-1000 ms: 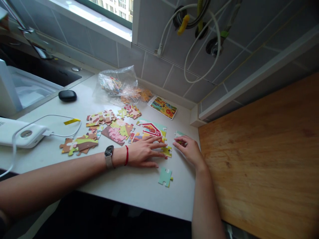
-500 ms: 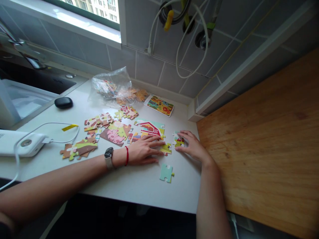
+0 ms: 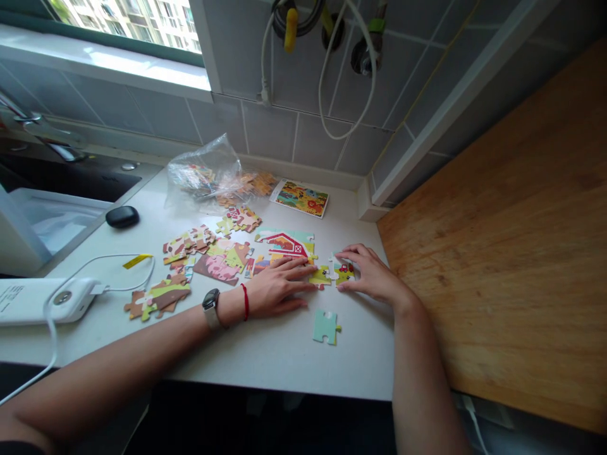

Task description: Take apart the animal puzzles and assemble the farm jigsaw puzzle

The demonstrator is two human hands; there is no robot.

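Covering the near edge of the barn section, the left hand is laid palm down with its fingers stretched out and slightly parted; nothing is seen to be gripped by it, and whatever lies beneath the palm is hidden. A yellow-green piece is partly overlapped by its fingertips. By the right hand, the tractor piece is held in a narrow grip, its far side met by the fingers and its near side by the thumb. The tractor piece is thus placed between the fingertips, to the left of the palm, and just right of the yellow-green piece; whether the two are joined cannot be told. A pale teal piece is left loose on the near side of the counter. Farther left, the pig section is flanked by overlapping pieces, some partly buried. The contents of the plastic bag are blurred by glare, though a picture card is plainly seen to its right. The power bank is cut off by the left edge, as is the sink.
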